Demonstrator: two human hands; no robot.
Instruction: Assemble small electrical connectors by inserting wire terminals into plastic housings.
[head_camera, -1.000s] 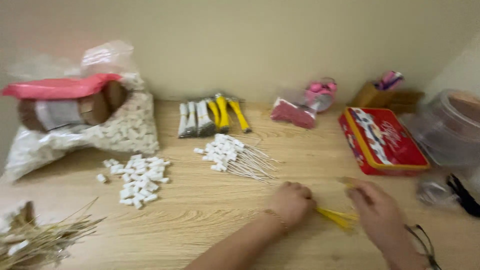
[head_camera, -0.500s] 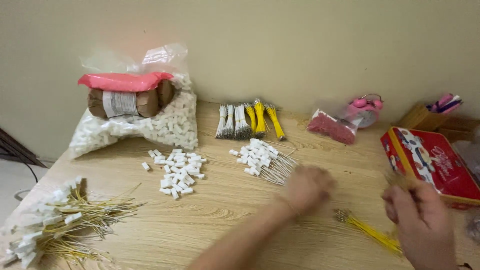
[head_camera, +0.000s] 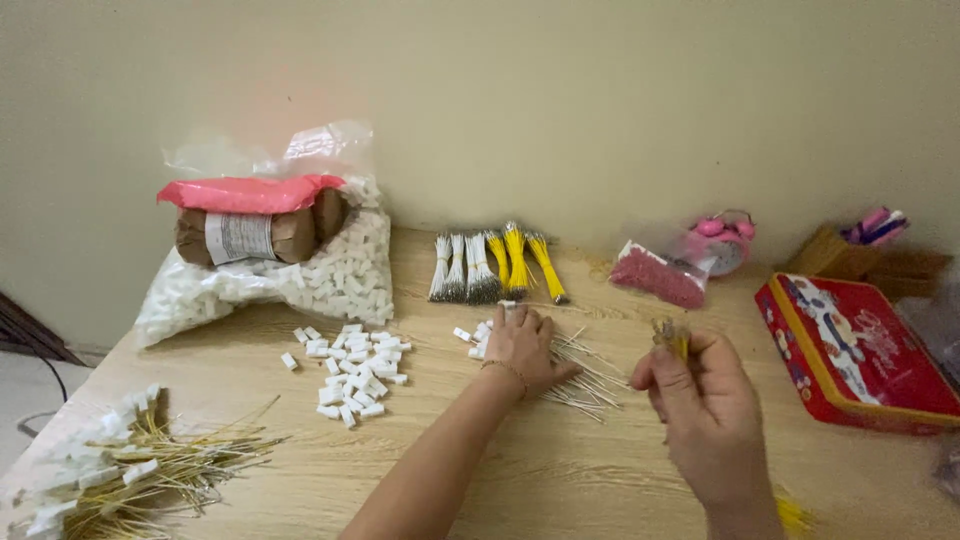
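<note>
On a pale wood-grain worktop (head_camera: 600, 480), the left hand (head_camera: 525, 345) lies open, palm down, on a fan of thin white-tipped wires (head_camera: 585, 380) at centre. At four o'clock, the right hand (head_camera: 700, 400) pinches a slim yellow wire bundle (head_camera: 672, 335). Small white blocks (head_camera: 352, 368) scatter at nine o'clock.

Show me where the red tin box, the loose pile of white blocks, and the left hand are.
red tin box (head_camera: 868, 352): head view, on the middle of its lid.
loose pile of white blocks (head_camera: 352, 372): head view, on the centre of the pile.
left hand (head_camera: 524, 345): head view, on the back of the hand.
</note>
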